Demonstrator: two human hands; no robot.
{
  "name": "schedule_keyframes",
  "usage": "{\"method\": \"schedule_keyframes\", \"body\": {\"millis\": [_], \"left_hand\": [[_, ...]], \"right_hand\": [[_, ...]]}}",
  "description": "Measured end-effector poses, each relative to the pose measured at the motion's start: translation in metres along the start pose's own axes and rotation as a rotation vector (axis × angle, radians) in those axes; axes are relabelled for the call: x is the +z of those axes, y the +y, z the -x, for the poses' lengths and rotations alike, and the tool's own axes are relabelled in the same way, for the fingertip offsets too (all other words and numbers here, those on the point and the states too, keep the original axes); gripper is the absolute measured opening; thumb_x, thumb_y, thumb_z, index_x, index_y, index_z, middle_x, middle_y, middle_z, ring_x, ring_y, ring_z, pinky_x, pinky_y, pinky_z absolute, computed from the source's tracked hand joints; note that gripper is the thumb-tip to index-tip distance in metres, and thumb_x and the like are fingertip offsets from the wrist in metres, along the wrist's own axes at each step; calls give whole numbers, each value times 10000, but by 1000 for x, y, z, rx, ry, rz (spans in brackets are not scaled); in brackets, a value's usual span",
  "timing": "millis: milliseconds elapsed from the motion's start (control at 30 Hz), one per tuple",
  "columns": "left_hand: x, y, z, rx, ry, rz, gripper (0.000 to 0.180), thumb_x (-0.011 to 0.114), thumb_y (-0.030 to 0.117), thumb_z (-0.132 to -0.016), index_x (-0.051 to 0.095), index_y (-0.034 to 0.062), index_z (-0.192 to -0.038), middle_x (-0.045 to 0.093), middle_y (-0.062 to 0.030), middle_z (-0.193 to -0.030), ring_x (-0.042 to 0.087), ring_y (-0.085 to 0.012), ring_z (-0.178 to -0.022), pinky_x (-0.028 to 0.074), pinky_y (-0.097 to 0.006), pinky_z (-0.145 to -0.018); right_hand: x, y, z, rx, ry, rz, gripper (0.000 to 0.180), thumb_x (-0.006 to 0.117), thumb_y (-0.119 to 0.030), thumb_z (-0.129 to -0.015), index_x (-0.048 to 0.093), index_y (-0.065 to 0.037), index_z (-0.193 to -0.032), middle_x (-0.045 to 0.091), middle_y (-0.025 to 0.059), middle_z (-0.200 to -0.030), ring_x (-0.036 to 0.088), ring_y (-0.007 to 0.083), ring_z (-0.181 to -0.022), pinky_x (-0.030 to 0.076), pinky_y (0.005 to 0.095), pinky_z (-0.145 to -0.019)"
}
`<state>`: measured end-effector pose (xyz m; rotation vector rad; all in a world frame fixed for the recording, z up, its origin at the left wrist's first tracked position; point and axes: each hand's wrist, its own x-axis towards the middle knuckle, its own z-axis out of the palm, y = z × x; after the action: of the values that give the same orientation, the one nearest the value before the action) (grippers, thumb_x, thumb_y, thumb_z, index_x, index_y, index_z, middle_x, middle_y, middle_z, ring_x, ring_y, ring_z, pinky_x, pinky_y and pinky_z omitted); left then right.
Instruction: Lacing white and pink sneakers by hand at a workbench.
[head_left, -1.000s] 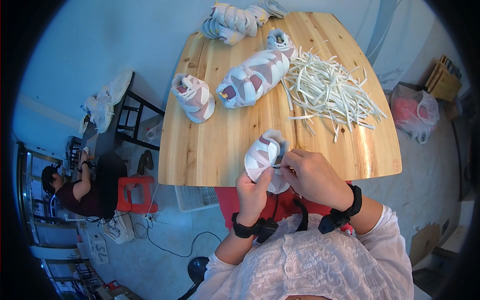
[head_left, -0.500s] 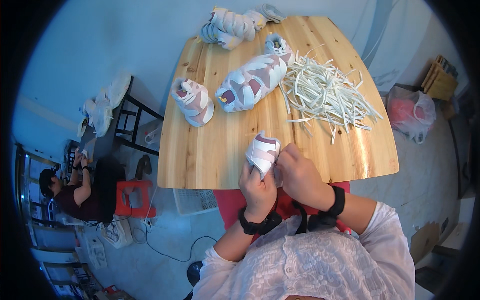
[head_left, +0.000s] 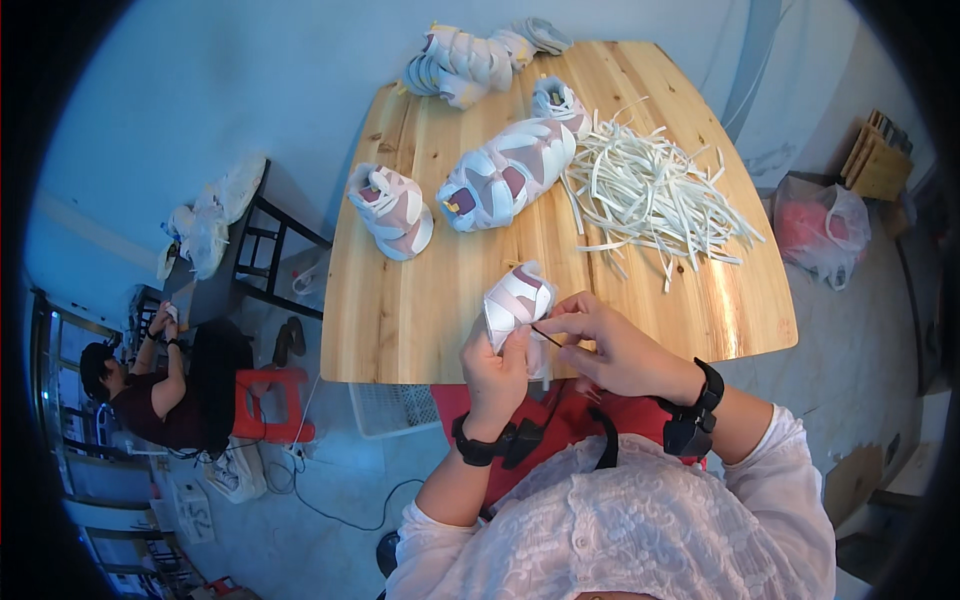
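Note:
Near the table's front edge, my left hand (head_left: 495, 372) is closed around the lower part of a small white and pink shoe upper (head_left: 518, 297). Just to its right, the fingers of my right hand (head_left: 612, 345) pinch a thin dark rod (head_left: 546, 337), whose tip reaches the side of the upper. Whether the tip goes through the material is too small to tell. Beyond my hands lie a laced pink and white shoe upper (head_left: 392, 212), a nested row of uppers (head_left: 510, 172) and another laced upper (head_left: 560, 103).
White flat laces (head_left: 660, 195) lie heaped on the right of the wooden table (head_left: 700, 320). More stacked uppers (head_left: 462, 66) sit at its far left edge. A white plastic basket (head_left: 395, 410) stands below. At the left, a person (head_left: 160, 390) works beside a red stool (head_left: 272, 405).
My right hand has drawn slightly back from the upper, and the dark rod now shows between its fingers and the upper. The left hand and upper have shifted a little left.

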<state>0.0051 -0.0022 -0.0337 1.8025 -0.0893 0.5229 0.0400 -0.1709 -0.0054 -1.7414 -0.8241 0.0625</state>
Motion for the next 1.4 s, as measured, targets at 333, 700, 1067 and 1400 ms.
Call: {"method": "schedule_keyframes", "body": {"millis": [333, 700, 1067, 1400], "left_hand": [[12, 13, -1, 161, 65, -182, 146, 580, 17, -849, 623, -5, -986, 552, -124, -841, 598, -285, -726, 467, -364, -613], [13, 7, -3, 175, 146, -277, 147, 558, 40, -872, 621, -5, -998, 542, -145, -836, 577, -322, -706, 450, -395, -592], [8, -12, -8, 187, 18, -243, 199, 577, 85, -885, 592, -34, -1044, 596, -129, -893, 602, -266, -749, 467, -332, -647], [7, -1, -5, -254, 6, 307, 217, 580, 119, -914, 581, -31, -1071, 629, -41, -962, 551, -68, -845, 464, -244, -728]], "right_hand": [[-4, -5, -5, 928, -10, -1002, 167, 527, -73, -892, 591, 15, -1019, 529, 72, -694, 536, 143, -607, 447, 308, -579], [12, 5, -19, 627, 13, -584, 126, 571, -51, -794, 540, -6, -908, 576, 161, -723, 586, 321, -587, 464, 372, -523], [9, 19, -20, 328, 86, -47, 143, 543, -95, -873, 601, 24, -927, 616, 73, -761, 562, 116, -664, 472, 282, -626], [-11, -7, -15, 130, 70, 257, 101, 573, -79, -844, 584, 19, -866, 609, 176, -662, 600, 305, -572, 457, 349, -538]]}}
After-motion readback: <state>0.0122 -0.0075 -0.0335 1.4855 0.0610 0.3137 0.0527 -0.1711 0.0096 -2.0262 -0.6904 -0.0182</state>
